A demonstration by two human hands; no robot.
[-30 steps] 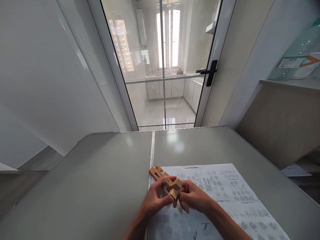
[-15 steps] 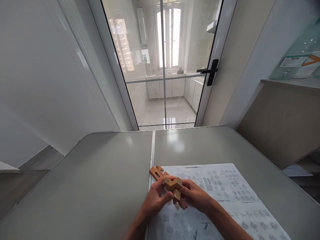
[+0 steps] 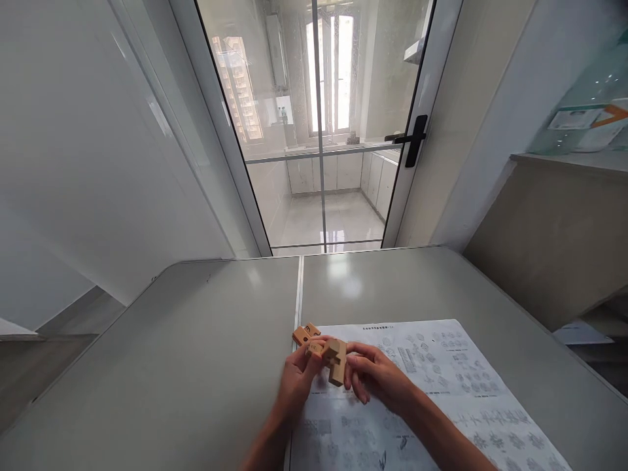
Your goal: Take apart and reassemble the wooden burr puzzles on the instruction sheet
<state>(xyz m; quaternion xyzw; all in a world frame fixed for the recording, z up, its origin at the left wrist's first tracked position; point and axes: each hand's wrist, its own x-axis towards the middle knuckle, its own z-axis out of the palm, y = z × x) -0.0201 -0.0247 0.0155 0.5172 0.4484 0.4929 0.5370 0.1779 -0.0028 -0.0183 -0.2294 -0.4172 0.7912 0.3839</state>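
Note:
My left hand (image 3: pixel 296 378) pinches a notched wooden puzzle piece (image 3: pixel 336 361) between thumb and fingers, over the paper's left part. The piece is light wood with a stepped cut, and its lower end points down. A marked wooden block end (image 3: pixel 314 350) shows at the left fingertips; whether it belongs to the same piece I cannot tell. Right beside the piece is my right hand (image 3: pixel 375 373), its fingers apart and curved, the fingertips at the piece's right edge. Behind the left fingers more orange-brown wooden pieces (image 3: pixel 305 332) lie on the table, partly hidden.
A large printed sheet (image 3: pixel 441 366) with small puzzle drawings lies on the grey table (image 3: pixel 220 340), under my hands. A pale seam (image 3: pixel 299 288) divides the tabletop. Beyond the far edge stands a glass door (image 3: pixel 343 196) with a black handle (image 3: pixel 416 140). A large clear bottle (image 3: pixel 583 124) sits on a shelf at right.
The held piece has turned and shifted slightly left with my left hand. My right fingers have loosened from it and spread. The pieces behind are more covered by the left fingers.

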